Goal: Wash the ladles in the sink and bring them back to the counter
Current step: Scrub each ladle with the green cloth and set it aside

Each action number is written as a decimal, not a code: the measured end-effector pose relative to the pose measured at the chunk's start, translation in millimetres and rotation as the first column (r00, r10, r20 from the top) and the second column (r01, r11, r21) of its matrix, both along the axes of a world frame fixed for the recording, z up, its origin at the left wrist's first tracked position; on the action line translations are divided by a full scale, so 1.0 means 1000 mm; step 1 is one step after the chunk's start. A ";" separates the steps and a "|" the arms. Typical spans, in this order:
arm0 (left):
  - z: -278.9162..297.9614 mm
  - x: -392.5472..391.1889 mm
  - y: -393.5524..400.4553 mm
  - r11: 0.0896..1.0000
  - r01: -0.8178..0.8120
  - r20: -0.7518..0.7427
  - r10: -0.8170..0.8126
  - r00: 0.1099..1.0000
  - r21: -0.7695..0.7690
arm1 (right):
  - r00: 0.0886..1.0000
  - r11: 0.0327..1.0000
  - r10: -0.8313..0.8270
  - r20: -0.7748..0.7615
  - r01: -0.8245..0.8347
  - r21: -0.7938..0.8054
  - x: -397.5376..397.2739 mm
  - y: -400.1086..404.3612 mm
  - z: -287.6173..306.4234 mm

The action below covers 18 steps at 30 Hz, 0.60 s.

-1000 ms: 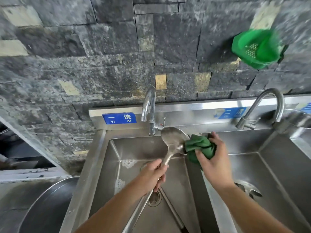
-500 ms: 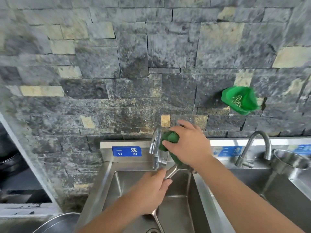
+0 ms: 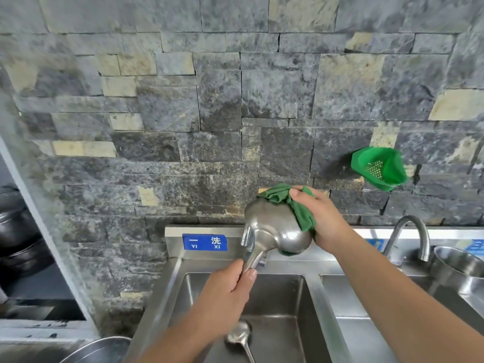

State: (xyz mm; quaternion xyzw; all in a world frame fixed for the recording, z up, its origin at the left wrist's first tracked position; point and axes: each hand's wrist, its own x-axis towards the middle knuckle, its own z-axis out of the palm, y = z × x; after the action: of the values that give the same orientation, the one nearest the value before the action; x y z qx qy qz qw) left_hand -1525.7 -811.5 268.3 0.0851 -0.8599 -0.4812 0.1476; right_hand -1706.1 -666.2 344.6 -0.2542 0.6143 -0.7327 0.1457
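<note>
Now scrubbing: my left hand (image 3: 225,297) grips the ladle (image 3: 277,231) handle, bowl raised over the sink (image 3: 311,297); my right hand (image 3: 322,218) clutches the cloth (image 3: 301,213) against it. Should wipe all round, holding firm.

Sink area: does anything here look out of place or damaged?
Nothing looks damaged or spilled. The left hand holds the ladle by its handle while the right hand presses a green cloth on its bowl. A second ladle lies in the sink basin, seemingly awaiting washing.
</note>
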 end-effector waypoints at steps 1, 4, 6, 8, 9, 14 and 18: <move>0.002 -0.002 0.000 0.998 0.009 0.015 -0.010 1.000 0.063 | 0.998 0.998 -0.051 -0.033 0.051 -0.028 0.005 -0.001 -0.003; 0.007 -0.008 0.000 0.982 0.027 0.042 -0.035 0.999 0.187 | 0.963 0.976 -0.220 -0.154 0.218 -0.030 0.025 -0.002 -0.011; 0.011 -0.010 0.004 0.951 0.022 0.060 -0.043 0.997 0.309 | 0.895 0.937 -0.342 -0.287 0.348 -0.033 0.041 0.000 -0.022; 0.015 -0.012 0.010 0.928 0.033 0.085 -0.070 0.994 0.372 | 0.769 0.882 -0.443 -0.460 0.467 -0.068 0.056 -0.001 -0.035; 0.016 -0.014 0.013 0.920 0.043 0.085 -0.082 0.993 0.389 | 0.687 0.849 -0.475 -0.550 0.523 -0.079 0.061 -0.004 -0.043; 0.017 -0.024 0.007 0.860 0.032 0.112 -0.103 0.988 0.509 | 0.175 0.821 -0.287 -0.942 0.552 -0.147 0.049 0.001 -0.074; 0.014 -0.026 -0.010 0.866 0.055 0.172 -0.160 0.972 0.496 | 0.230 0.807 -0.253 -0.940 0.585 -0.074 0.035 0.022 -0.087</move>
State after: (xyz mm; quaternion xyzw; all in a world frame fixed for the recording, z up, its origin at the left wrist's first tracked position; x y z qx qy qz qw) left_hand -1551.8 -821.7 282.3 0.1209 -0.7246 -0.6785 0.0037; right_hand -1671.5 -644.1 257.9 -0.4154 0.7326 -0.3705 -0.3917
